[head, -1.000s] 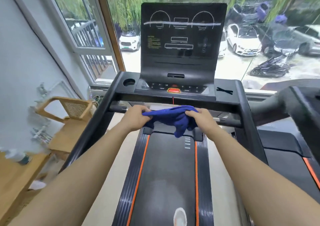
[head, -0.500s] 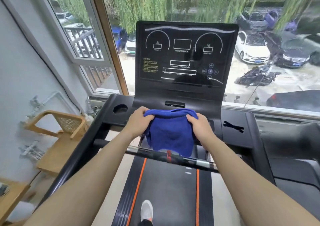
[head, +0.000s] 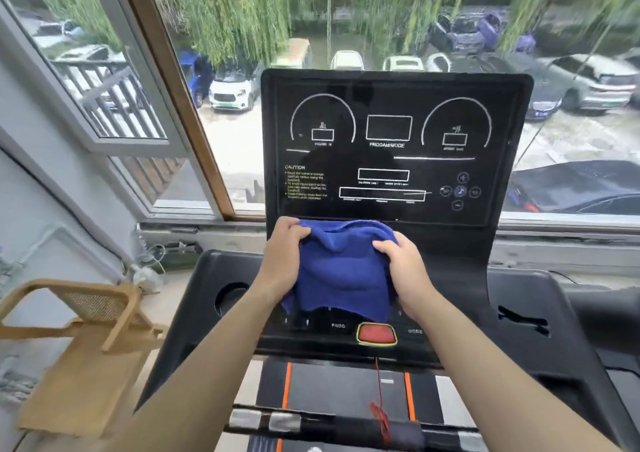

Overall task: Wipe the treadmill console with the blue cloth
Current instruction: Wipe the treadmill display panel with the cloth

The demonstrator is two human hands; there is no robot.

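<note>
The blue cloth hangs spread between both hands, just under the dark display of the black treadmill console. My left hand grips the cloth's upper left edge. My right hand grips its right side. The cloth drapes over the lower part of the console and covers the top of the button row. Whether it touches the panel I cannot tell. A red stop button with a yellow rim shows just below the cloth's hem.
A round cup holder sits in the console's left wing, a slot in the right wing. A handlebar with a red safety cord crosses below. A wooden chair stands at the left. A window is behind the console.
Both hands have lifted the cloth from the handlebar up over the button row to the display's lower edge. The view has moved closer to the console.
</note>
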